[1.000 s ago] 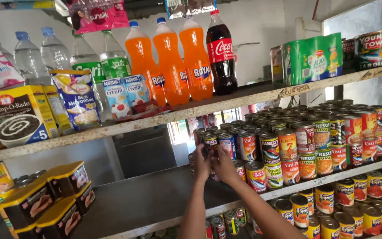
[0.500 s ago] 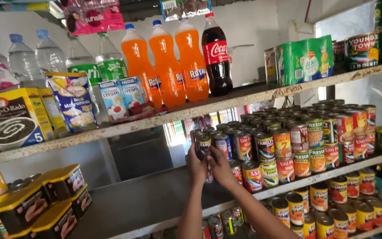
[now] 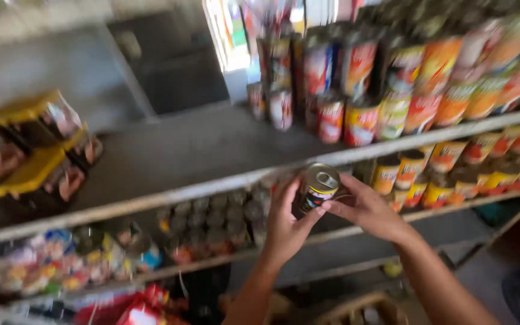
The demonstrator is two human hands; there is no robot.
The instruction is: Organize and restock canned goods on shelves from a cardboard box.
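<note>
A small tin can point(image 3: 318, 186) with a silver lid and a dark label sits tilted between both hands, just below the front rail of the middle shelf point(image 3: 170, 194). My left hand point(image 3: 285, 224) wraps the can's left side from below. My right hand point(image 3: 365, 207) pinches its right side with fingertips. Stacked red and orange tins point(image 3: 386, 90) fill the middle shelf's right part above the hands. More yellow and orange tins point(image 3: 446, 165) line the lower shelf to the right.
Yellow-and-black boxed packs point(image 3: 37, 150) stand at the left of the middle shelf. Dark-lidded cans point(image 3: 218, 216) and colourful small packages point(image 3: 49, 259) crowd the lower shelf. Red packets point(image 3: 133, 307) lie at the bottom. The picture is motion-blurred.
The view has dropped from the upper shelves to the lower ones. Both hands came down from the stacked tins and now hold one can in front of the lower shelf.
</note>
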